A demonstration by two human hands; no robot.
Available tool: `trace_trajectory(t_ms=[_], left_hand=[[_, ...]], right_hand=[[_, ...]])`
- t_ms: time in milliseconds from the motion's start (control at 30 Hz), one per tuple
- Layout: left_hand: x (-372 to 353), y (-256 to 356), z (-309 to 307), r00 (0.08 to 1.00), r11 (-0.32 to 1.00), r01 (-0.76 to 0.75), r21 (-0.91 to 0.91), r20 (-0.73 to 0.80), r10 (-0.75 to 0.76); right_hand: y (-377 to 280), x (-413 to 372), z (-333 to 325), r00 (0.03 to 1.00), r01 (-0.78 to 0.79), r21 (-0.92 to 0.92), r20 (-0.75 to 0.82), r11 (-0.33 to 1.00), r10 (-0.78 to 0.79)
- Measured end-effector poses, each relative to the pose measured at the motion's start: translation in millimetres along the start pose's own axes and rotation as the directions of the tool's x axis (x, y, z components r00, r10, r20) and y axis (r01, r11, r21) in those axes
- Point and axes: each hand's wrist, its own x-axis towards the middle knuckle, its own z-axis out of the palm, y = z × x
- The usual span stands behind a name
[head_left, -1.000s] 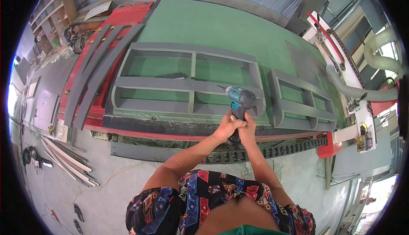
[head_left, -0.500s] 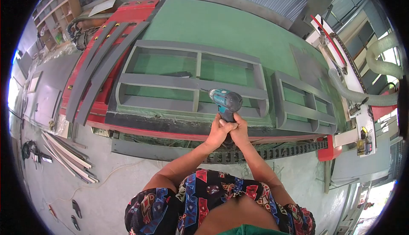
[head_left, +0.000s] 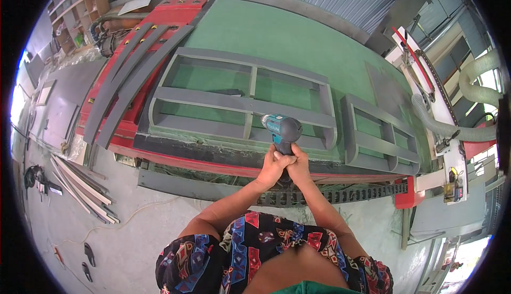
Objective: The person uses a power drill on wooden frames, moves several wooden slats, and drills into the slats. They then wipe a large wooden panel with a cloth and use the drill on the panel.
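A teal-and-black cordless drill [head_left: 282,128] is held in front of my body, its nose pointing up and to the left. My left hand [head_left: 272,167] and my right hand [head_left: 299,165] are both closed around its handle, fingers overlapping. Beyond the drill, a large grey shelf frame [head_left: 207,98] with several compartments lies on the green-topped table [head_left: 255,25]. The drill's nose overlaps the frame's middle board in view; whether it touches cannot be told. To the right lies a smaller grey frame [head_left: 372,137].
Long grey strips [head_left: 125,89] rest on the red machine side [head_left: 159,17] at left. A ribbed hose [head_left: 442,126] runs along the right. Wooden strips [head_left: 85,193] and a pair of sandals [head_left: 89,254] lie on the floor. A black cable chain [head_left: 340,194] runs below the table edge.
The view has shifted slightly, so the frames and strips sit a little differently. Both hands keep hold of the drill, whose thin bit tip is no longer distinct.
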Motion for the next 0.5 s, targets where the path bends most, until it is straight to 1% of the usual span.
trace_trajectory(t_ms=[100, 167, 300, 400, 467, 500], left_hand=[[-1, -1, 1, 1.0, 1.0, 0.002, -0.006, 0.0, -0.002], [-3, -3, 2, 1.0, 1.0, 0.004, -0.008, -0.005, -0.004], [-12, -11, 6, 1.0, 1.0, -0.005, -0.004, -0.01, 0.005], [-19, -19, 8, 1.0, 1.0, -0.009, -0.008, -0.026, 0.009], [-23, -24, 9, 0.999, 1.0, -0.013, -0.004, -0.037, 0.013], [-24, -25, 9, 0.999, 1.0, -0.026, -0.001, -0.043, 0.026]], right_hand=[[1, -1, -2, 1.0, -0.007, -0.021, 0.004, 1.0, 0.007], [-5, -3, -2, 1.0, -0.002, 0.023, 0.005, 1.0, 0.002], [-5, -12, -8, 1.0, -0.011, 0.027, 0.027, 1.0, 0.01], [-3, -18, -13, 0.999, 0.002, -0.027, 0.05, 1.0, -0.001], [-7, -23, -15, 0.996, -0.051, -0.027, 0.066, 0.998, 0.053], [-6, -24, -15, 0.996, -0.052, -0.027, 0.067, 0.998, 0.054]])
